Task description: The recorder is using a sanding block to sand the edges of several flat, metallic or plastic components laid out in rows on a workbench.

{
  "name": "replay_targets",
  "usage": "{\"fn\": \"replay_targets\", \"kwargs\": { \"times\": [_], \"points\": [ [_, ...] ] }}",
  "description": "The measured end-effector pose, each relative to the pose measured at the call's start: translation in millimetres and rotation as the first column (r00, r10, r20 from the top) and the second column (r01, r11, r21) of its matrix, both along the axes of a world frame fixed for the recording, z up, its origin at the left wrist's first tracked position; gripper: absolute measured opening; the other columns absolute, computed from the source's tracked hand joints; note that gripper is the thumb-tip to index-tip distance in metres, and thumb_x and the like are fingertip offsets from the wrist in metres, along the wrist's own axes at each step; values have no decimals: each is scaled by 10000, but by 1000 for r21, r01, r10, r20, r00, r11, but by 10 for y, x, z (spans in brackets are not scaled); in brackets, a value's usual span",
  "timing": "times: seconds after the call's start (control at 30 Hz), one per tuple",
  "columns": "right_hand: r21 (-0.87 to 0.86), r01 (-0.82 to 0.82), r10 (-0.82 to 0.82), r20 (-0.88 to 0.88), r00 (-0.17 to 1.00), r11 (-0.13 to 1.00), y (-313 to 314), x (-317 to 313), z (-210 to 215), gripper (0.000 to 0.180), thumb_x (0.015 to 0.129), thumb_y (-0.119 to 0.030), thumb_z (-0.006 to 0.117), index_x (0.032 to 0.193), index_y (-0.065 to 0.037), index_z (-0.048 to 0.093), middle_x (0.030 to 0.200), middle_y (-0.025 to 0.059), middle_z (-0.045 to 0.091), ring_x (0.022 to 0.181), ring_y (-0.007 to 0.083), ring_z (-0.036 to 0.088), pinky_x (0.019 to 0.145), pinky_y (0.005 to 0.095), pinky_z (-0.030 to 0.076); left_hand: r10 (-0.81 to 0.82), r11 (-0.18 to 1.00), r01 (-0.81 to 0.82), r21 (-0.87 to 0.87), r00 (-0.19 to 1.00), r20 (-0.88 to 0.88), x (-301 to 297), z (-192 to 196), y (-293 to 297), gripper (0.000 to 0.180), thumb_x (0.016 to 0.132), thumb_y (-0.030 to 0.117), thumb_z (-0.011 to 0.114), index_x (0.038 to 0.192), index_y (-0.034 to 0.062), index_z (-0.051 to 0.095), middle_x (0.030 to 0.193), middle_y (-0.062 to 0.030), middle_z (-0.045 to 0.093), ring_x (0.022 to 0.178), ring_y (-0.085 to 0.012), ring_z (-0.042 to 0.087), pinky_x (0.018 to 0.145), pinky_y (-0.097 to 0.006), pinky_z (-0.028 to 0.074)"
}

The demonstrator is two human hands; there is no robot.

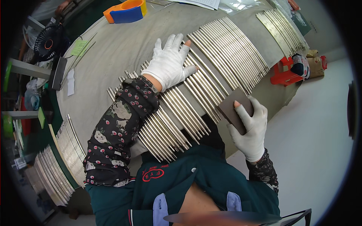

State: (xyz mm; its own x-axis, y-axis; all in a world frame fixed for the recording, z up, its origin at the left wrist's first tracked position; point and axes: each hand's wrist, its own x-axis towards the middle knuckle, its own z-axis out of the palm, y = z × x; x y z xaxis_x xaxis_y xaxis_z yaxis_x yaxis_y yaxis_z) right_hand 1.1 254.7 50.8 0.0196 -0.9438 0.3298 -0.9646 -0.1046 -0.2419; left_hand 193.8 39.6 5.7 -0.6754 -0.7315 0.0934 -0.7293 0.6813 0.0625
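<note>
Grey table fills most of the view. Main rods, thin & shiny, lie side by side on it, mid to near, in several bunches w/ narrow gaps btwn; far L ends stagger. Another rod bunch sits just R of these, fanned, & a smaller bunch of strips far R, well apart. Two more stacks, inner & outer, near L.

L sleeve, dark w/ print, runs across main rods & hides part of them. L hand, white glove w/ bare thumb & forefinger tips, is laid flat on main rods, fingers spread, not gripping. R hand, same glove type, grips block btwn thumb & fingers, at R ends of main rods; block covers some ends, can't tell if touching.

Red stool far R, dark bundle on it; brown sack beside, contents n/v. Black fan far L. Clear bag at far edge, contents unclear, papers next to it. Orange/blue/yellow ring far, L of papers. Dark bar at table's L edge; green note & white slip near it, w/ a few loose thin rods by the note.
</note>
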Motion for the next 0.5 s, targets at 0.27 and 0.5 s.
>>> {"fn": "replay_targets", "kwargs": {
  "times": [0.27,0.5],
  "points": [
    [-65,-11,3,-120,993,998,-616,405,-162,551,674,-221,740,1207,-166,611,1184,205,494,993,370,523,776,450,465,-14,1000,13,28,999,36,-6,78,38,801,917,581,456,1468,17,317,1513,-248,268,1417,-379,243,1140,-568,162],
    [-1,-2,2,-146,989,1000,-365,292,-118,567,687,-216,737,1233,-157,594,1182,229,495,978,373,533,777,445,472,-14,1000,13,19,999,36,-26,97,42,793,920,573,459,1466,16,319,1512,-244,273,1410,-380,258,1134,-568,176]
  ]
}}
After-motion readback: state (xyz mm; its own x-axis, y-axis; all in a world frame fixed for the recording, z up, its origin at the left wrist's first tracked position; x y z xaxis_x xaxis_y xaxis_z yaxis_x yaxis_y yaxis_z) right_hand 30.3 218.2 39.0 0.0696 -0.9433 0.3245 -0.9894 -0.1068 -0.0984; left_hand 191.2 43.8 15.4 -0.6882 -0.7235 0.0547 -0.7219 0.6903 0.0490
